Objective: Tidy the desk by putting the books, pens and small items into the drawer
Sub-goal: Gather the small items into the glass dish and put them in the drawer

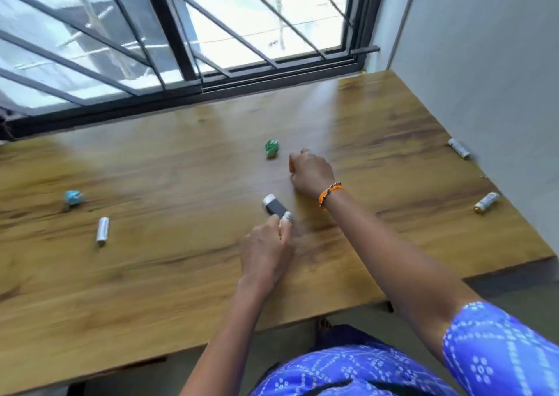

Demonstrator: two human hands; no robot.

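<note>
Head view: a dark eraser [274,206] (white sleeve end) is pinched at its near end by the left hand [266,253], mid-desk [181,274]. Beyond the eraser, the right hand [311,171] is curled, nothing seen held, just right of a green wrapper [271,149].

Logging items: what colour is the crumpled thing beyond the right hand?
Green crumpled thing, clearest in the head view.
</note>
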